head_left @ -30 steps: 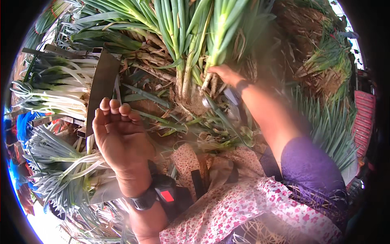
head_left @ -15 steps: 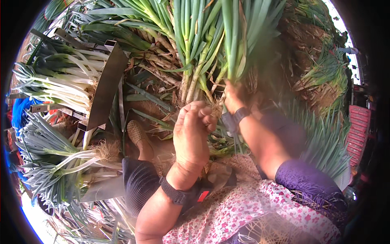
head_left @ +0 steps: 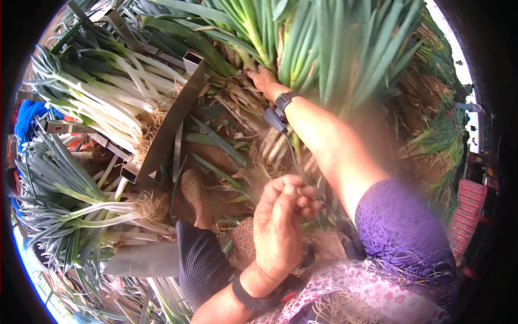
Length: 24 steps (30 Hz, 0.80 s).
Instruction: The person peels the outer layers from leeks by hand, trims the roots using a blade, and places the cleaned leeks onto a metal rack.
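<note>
The right fingers (head_left: pixel 256 75) have moved farther left

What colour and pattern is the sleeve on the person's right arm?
The right sleeve is purple, with a web of thin, paler lines; the head view shows it best.

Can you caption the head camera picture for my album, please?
Right hand among leafy green onions, left hand half curled, white stalks beside a metal plate.

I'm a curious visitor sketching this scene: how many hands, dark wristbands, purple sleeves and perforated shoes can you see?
Hands: 2 (left hand, right hand)
Dark wristbands: 2
Purple sleeve: 1
Perforated shoe: 1
Total: 6
</note>
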### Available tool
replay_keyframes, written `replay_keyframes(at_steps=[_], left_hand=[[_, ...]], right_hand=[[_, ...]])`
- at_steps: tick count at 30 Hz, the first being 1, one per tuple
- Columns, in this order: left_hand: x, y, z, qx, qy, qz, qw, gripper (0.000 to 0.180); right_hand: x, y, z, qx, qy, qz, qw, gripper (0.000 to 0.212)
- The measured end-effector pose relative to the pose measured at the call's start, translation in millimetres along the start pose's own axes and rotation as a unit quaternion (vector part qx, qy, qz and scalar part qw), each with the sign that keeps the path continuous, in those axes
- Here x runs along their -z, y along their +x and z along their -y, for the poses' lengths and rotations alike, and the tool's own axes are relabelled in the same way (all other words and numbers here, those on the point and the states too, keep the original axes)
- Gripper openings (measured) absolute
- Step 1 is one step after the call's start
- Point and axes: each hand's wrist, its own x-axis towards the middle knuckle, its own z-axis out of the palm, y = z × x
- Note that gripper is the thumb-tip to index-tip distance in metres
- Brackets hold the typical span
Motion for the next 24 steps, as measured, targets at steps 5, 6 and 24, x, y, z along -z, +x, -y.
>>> replay_keyframes(at_steps=[5, 6, 24], left_hand=[[5, 1, -16, -0.006, -0.019, 0.000, 1.000, 0.016], [9, 3, -20, -0.014, -0.014, -0.010, 1.000, 0.016], [3, 31, -7, -0.106, 0.007, 0.051, 0.993, 0.016]], right_hand=[[-23, 31, 2, -0.045, -0.152, -0.052, 0.986, 0.067], [-25, 24, 6, -0.016, -0.157, -0.069, 0.985, 0.066], [119, -129, 169, 0.112, 0.244, 0.066, 0.961, 0.047]])
